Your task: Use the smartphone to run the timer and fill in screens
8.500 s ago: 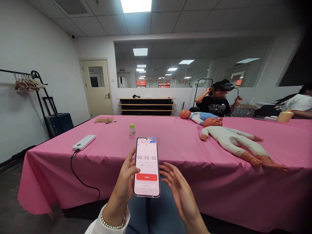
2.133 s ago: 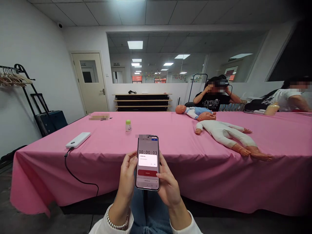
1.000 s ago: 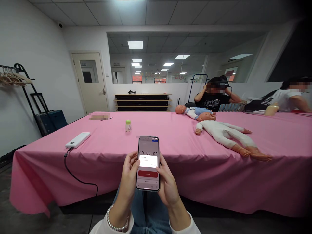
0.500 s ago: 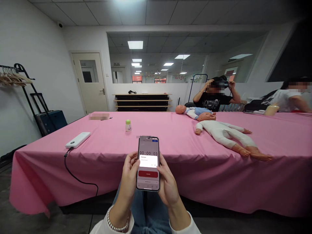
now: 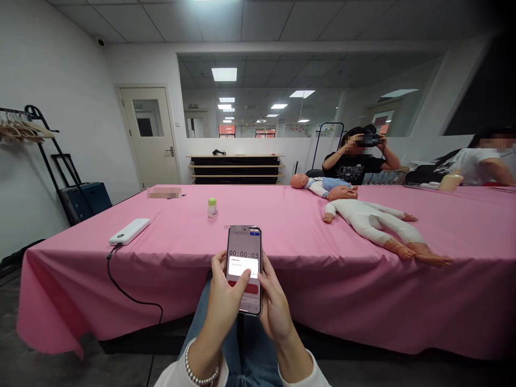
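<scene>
Phone (image 5: 242, 266): held in both hands above the lap, at the near edge of the tabletop (image 5: 173, 231), screen facing the wearer. The display reads 00:00:03. A white dialog box sits below the digits, and a dimmed red button, partly covered, sits below the box. Small print is illegible.

Containers. The jar (image 5: 212, 208) stands upright on the tabletop, beyond the phone and to its left, green cap fitted; its contents cannot be determined. The bottle (image 5: 450, 181), pale yellow, stands upright at the right of the tabletop; whether the colour belongs to the wall or to a filling cannot be determined. The suitcase (image 5: 88, 201) stands on the floor at left, contents out of sight.

Hands. The left hand (image 5: 223, 293) grips the left side of the phone, fingers bent, thumb extended across the screen with its tip at the lower part of the dialog box. The right hand (image 5: 276, 306) grips the right side, fingers curled, thumb tip at the right edge level with the box. Both hands are partly closed.

Adjacent items. The power bank (image 5: 129, 232) lies at the left of the tabletop, cable (image 5: 135, 295) connected at its near end. The white-clothed doll (image 5: 365, 215) lies at right.
</scene>
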The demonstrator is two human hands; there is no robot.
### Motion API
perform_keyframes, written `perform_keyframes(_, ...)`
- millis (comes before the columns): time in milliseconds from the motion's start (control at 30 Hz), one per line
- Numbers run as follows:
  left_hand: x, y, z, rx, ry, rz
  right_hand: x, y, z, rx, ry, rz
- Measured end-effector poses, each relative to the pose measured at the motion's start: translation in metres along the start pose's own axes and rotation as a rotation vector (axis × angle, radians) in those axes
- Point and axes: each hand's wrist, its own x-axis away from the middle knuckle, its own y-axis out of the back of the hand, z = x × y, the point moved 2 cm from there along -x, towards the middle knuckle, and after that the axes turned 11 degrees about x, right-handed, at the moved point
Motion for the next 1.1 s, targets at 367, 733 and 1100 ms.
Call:
perform_keyframes(367, 0.000, 0.006, -0.001, 0.292, 0.152, 0.095, 0.000, -0.001, 0.006, -0.064, -0.018, -0.014)
perform_keyframes(733, 0.002, 0.008, -0.003, 0.502, 0.265, 0.182, 0.001, 0.000, 0.014, -0.103, 0.005, 0.008)
perform_keyframes(1100, 0.005, 0.011, -0.005, 0.589, 0.274, 0.505, 0.001, 0.003, 0.021, -0.130, 0.018, 0.109)
